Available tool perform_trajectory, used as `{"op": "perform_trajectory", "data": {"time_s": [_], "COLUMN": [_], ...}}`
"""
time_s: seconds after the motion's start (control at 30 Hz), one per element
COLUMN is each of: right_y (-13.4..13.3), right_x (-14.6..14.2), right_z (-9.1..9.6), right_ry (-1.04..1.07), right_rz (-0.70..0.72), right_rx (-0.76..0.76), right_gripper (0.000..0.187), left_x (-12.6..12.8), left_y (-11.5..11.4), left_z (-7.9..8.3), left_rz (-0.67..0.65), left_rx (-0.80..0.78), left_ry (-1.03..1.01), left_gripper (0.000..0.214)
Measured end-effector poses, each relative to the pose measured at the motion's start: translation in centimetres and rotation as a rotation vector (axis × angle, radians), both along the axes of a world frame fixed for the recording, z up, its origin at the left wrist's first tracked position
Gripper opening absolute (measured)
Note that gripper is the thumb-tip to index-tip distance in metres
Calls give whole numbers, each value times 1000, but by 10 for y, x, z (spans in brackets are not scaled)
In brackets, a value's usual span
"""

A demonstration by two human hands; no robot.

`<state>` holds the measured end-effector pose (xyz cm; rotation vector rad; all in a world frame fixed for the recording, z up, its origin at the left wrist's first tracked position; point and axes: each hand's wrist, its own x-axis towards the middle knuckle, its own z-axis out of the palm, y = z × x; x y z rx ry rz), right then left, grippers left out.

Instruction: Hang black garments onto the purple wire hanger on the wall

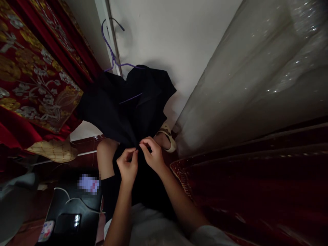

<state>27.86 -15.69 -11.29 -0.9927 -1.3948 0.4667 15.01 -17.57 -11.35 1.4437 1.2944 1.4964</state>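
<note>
A black garment (110,111) hangs from a purple wire hanger (112,54) against the white wall, its front parted near the top. My left hand (127,165) pinches the garment's front edge, thumb against fingers. Close beside it on the right, my right hand (153,153) pinches the same edge, with the fingertips of both hands nearly touching. Whatever small fastening may lie between the fingertips is too dark to make out. The lower part of the cloth merges with the black clothing on my lap.
Red cloth with gold and silver embroidery (46,71) hangs at left. White sparkly fabric (238,82) and dark red fabric (256,191) fill the right. A black stool or table (87,218) at lower left bears a phone (68,222) and a white cable (84,205).
</note>
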Motion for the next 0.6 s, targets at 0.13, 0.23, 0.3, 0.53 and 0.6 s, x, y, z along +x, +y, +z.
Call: {"op": "perform_trajectory", "data": {"time_s": [0.13, 0.23, 0.3, 0.53, 0.6], "right_y": [46, 109, 145, 158, 152], "right_x": [21, 49, 60, 40, 31], "right_z": [30, 94, 139, 181, 170], "right_ry": [-240, -357, -386, -216, -121], "right_rz": [15, -52, -75, -78, -37], "right_rx": [251, 400, 416, 345, 297], "right_gripper": [12, 19, 26, 44, 46], "left_x": [1, 3, 2, -12, -12], "left_y": [-9, -12, -6, 78, 110], "left_z": [10, 17, 25, 122, 155], "left_rz": [-81, -249, -360, -197, -106], "left_rx": [-7, 6, 17, 452, 612], "left_ry": [119, 353, 509, 447, 417], "left_gripper": [10, 11, 16, 35, 37]}}
